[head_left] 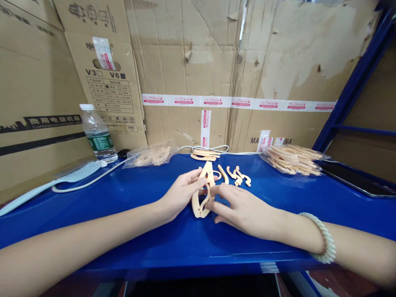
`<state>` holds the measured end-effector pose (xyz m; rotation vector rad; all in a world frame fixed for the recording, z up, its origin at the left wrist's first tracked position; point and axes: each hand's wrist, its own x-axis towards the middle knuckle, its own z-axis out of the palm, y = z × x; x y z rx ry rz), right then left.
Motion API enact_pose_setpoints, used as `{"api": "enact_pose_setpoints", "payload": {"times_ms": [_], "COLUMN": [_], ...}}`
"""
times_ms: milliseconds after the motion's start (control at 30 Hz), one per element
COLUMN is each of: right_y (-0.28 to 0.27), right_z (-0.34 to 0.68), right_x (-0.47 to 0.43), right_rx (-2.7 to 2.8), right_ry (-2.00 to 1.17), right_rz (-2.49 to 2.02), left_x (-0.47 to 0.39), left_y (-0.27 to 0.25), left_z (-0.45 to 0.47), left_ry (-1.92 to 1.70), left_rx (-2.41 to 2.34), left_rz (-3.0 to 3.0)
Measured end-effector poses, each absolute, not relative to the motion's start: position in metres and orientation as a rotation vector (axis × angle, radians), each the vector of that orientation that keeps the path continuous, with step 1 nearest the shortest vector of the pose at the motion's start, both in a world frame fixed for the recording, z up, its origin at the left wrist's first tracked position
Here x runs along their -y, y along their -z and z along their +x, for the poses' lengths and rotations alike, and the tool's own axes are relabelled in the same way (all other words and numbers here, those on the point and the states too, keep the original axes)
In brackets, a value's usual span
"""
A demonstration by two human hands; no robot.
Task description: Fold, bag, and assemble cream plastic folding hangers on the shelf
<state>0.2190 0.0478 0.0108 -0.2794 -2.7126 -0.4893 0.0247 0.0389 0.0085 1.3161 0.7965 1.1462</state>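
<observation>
In the middle, over the blue table [139, 231], is a beige folding hanger [195, 204], its curved arms folded down beneath a tapered top with holes. My left hand [182, 190] grips it from the left, thumb on its front face. My right hand [236, 208] is at its right side, fingers bent in against the lower loop; the fingertips partly cover the piece. Just beyond my right hand lie a curved beige arm piece [223, 174] and several small S-shaped hooks [238, 176]. Another rounded beige part [217, 175] is half hidden behind the hanger.
Farther back are a stack of beige arm pieces [204, 155], a white cable [213, 147] and two clear bags of beige parts, one left [151, 156], one right [292, 160]. A water bottle [99, 138] and pale blue brush-like object [77, 172] lie left; a dark tablet [359, 178] right. Cardboard [185, 74] walls the back.
</observation>
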Motion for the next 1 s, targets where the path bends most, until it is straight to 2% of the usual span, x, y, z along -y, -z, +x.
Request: {"api": "enact_pose_setpoints", "payload": {"times_ms": [467,767,1000], "right_y": [-0.005,-0.007,-0.009], "right_z": [0.221,0.224,0.228], "right_x": [-0.054,-0.057,-0.064], "right_rx": [2.506,2.642,2.706], "right_ry": [1.009,0.864,0.788], "right_rz": [-0.433,-0.641,-0.621], "left_x": [-0.034,-0.028,-0.036], "left_y": [-0.006,-0.011,-0.008], "left_z": [0.029,0.029,0.028], "left_ry": [-1.160,-1.211,-1.271], "left_rx": [-0.862,-0.895,-0.966], "left_rz": [1.430,1.555,1.345]}}
